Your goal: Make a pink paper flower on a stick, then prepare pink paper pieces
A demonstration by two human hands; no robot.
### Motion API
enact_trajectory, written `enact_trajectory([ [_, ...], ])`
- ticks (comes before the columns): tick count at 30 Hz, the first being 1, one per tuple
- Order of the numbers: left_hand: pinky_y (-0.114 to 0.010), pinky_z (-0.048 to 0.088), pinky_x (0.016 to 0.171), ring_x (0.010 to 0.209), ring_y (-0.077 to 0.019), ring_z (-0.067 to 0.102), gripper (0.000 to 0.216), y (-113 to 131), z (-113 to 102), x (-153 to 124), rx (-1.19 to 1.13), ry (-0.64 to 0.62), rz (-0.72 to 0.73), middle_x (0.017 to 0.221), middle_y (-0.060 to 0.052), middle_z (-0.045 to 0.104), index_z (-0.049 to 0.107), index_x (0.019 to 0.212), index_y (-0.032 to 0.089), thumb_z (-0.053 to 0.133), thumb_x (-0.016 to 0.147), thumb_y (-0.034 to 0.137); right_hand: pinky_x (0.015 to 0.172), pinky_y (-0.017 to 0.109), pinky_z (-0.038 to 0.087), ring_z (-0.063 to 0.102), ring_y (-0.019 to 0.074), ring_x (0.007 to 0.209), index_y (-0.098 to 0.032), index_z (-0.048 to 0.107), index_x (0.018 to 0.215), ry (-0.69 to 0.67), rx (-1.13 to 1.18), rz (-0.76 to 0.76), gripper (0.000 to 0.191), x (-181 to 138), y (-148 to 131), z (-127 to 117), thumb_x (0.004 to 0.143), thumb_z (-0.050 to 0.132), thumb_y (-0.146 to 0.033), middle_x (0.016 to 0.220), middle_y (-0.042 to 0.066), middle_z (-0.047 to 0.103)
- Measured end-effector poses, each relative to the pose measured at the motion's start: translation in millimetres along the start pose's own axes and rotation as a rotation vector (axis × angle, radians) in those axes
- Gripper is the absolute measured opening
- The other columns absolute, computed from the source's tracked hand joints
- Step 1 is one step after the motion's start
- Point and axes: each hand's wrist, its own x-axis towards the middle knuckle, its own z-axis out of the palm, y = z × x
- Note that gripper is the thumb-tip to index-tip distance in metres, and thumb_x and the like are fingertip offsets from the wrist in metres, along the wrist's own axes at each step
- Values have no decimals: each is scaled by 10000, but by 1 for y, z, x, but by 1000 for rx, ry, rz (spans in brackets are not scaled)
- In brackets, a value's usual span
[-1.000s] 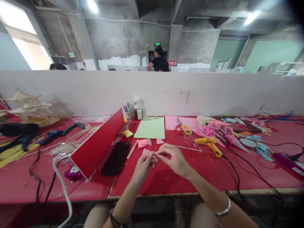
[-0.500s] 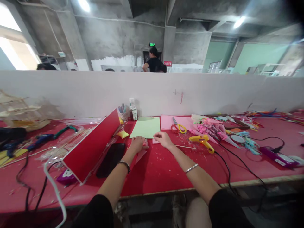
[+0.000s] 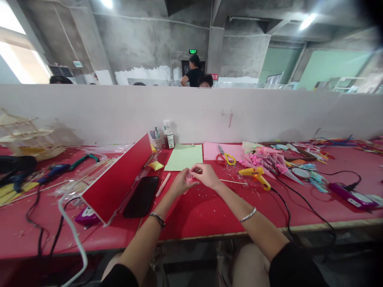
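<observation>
Packet (image 3: 189, 179), pink and shiny, is held between the two hands, low over the surface (image 3: 209, 219); whether it touches down cannot be told. The left hand (image 3: 178, 182) curls around its side, fingers grasping it, probably to steady something soft and slippery. The right hand (image 3: 205, 175) meets it from the other side, fingers bent with the tips at its upper edge; whether they pinch it cannot be told. One hand bracing while the other does fine work would suit so small a thing.

Scissors (image 3: 225, 154) lie on the pink sheet (image 3: 212, 149), handles toward the person, handy for picking up. The glue gun (image 3: 254, 173) lies beyond the right hand, its cord (image 3: 286, 204) running off to the right, which seems to keep it clear of the arms. On the left, the stick (image 3: 163, 184) and phone (image 3: 140, 197) lie flat, near the board (image 3: 119, 179), which stands on edge, perhaps as a divider.
</observation>
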Motion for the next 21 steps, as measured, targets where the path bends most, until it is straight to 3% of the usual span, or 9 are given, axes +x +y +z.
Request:
enact_trajectory([
  [7, -225, 378, 630, 718, -135, 479, 259, 17, -6, -3, -117, 18, 46, 790, -4, 498, 433, 814, 155, 586, 678, 313, 566, 195, 392, 497, 81, 581, -154, 621, 712, -114, -63, -87, 72, -8, -16, -10, 679, 563, -128, 685, -9, 560],
  [11, -217, 369, 617, 694, -120, 456, 274, 32, -10, -4, -159, 22, 61, 767, 10, 465, 404, 801, 160, 588, 672, 315, 556, 193, 356, 441, 71, 578, -161, 643, 721, -100, -161, -150, 95, -12, -23, -15, 702, 555, -131, 723, -4, 517],
  [16, -200, 340, 571, 631, -97, 398, 304, 46, -14, -7, -178, -1, 31, 726, 38, 400, 371, 811, 172, 599, 657, 302, 563, 201, 355, 442, 79, 604, -151, 646, 771, -72, -267, -125, 126, -16, -25, -20, 736, 525, -141, 773, 11, 505],
  [21, -203, 334, 585, 645, -100, 390, 270, 50, -16, -10, -157, -27, 52, 732, 38, 393, 362, 813, 176, 569, 689, 297, 640, 217, 372, 473, 95, 683, -172, 637, 875, -202, -241, -110, 201, -22, -28, -23, 786, 459, -141, 818, 19, 505],
])
